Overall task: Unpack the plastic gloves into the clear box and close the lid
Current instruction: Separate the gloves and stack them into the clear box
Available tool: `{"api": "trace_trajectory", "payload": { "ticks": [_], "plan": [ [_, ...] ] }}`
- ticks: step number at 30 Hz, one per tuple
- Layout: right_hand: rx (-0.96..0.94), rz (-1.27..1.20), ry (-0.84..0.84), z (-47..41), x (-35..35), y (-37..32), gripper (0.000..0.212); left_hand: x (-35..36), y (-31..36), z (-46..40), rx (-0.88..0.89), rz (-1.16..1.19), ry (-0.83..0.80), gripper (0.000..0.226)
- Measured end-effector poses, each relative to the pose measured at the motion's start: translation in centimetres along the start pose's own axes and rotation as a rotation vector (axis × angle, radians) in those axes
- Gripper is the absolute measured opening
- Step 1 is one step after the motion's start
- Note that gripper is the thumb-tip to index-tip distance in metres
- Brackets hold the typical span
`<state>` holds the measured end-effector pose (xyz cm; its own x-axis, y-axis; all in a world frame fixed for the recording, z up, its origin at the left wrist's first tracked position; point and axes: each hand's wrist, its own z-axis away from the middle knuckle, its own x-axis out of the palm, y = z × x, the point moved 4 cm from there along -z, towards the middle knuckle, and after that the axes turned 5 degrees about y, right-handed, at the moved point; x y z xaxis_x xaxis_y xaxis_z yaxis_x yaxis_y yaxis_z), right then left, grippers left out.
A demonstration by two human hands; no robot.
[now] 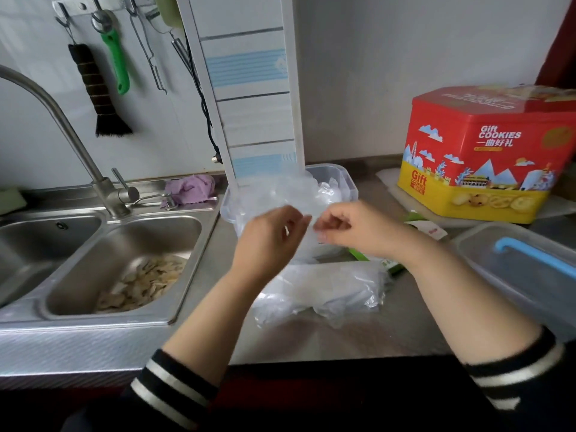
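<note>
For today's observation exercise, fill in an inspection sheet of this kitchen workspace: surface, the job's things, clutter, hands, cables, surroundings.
Surface: steel counter beside a double sink; scraps lie in the sink's right basin.
Job's things: clear box open, already holding some plastic gloves; a glove pack lies nearer the person; lid with blue handle rests at right.
Clutter: cookie tin, purple cloth, green packaging.
Hands: left hand and right hand both pinch thin plastic over the box.
Cables: black cord hangs down the wall.
Surroundings: faucet; brush and utensils on wall hooks.
</note>
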<state>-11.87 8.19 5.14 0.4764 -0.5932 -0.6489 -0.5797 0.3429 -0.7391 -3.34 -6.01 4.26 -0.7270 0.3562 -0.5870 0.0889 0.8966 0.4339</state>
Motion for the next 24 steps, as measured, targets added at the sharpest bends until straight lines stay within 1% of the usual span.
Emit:
{"api": "trace_trajectory", "payload": {
  "ticks": [2, 3, 5, 7, 9, 11, 14, 16, 18, 20, 22, 23, 24],
  "plan": [
    [0.077, 0.146, -0.051, 1.4, 1.3, 2.5, 0.026, 2.2, -1.1, 2.4, -0.083, 0.092, -0.195, 0.013],
    [0.090, 0.194, -0.078, 2.0, 1.9, 3.5, 0.032, 3.1, -1.6, 3.4, -0.101, 0.116, -0.266, 0.017],
    [0.083, 0.209, -0.103, 3.0, 3.3, 4.9, 0.042, 4.4, -2.2, 4.9, -0.110, 0.127, -0.350, 0.027],
    [0.058, 0.180, -0.050, 3.7, 4.6, 5.8, 0.046, 5.0, -2.4, 5.8, -0.112, 0.144, -0.384, 0.032],
    [0.036, 0.135, 0.080, 4.0, 5.8, 6.5, 0.039, 5.2, -2.5, 6.4, -0.092, 0.131, -0.379, 0.034],
    [0.006, 0.104, 0.205, 4.2, 6.5, 7.0, 0.027, 5.3, -2.7, 6.7, -0.089, 0.107, -0.358, 0.034],
    [-0.036, 0.104, 0.321, 4.4, 6.7, 7.5, 0.011, 5.1, -2.7, 6.9, -0.083, 0.097, -0.301, 0.037],
    [-0.066, 0.127, 0.375, 4.6, 6.5, 7.5, 0.006, 5.0, -2.8, 6.9, -0.101, 0.100, -0.253, 0.038],
    [-0.097, 0.125, 0.415, 4.7, 6.4, 7.4, 0.005, 4.5, -3.2, 6.8, -0.110, 0.103, -0.163, 0.040],
    [-0.145, 0.108, 0.487, 4.7, 6.2, 7.3, 0.009, 4.0, -3.3, 6.7, -0.087, 0.129, -0.118, 0.043],
    [-0.198, 0.077, 0.558, 4.8, 5.9, 7.2, 0.020, 3.8, -2.8, 6.6, -0.030, 0.139, -0.125, 0.050],
    [-0.218, 0.059, 0.582, 4.8, 5.7, 7.0, 0.027, 3.8, -2.5, 6.6, 0.006, 0.117, -0.120, 0.048],
    [-0.232, 0.049, 0.602, 4.9, 5.6, 6.9, 0.032, 3.9, -2.1, 6.6, 0.048, 0.081, -0.097, 0.041]
  ]
}}
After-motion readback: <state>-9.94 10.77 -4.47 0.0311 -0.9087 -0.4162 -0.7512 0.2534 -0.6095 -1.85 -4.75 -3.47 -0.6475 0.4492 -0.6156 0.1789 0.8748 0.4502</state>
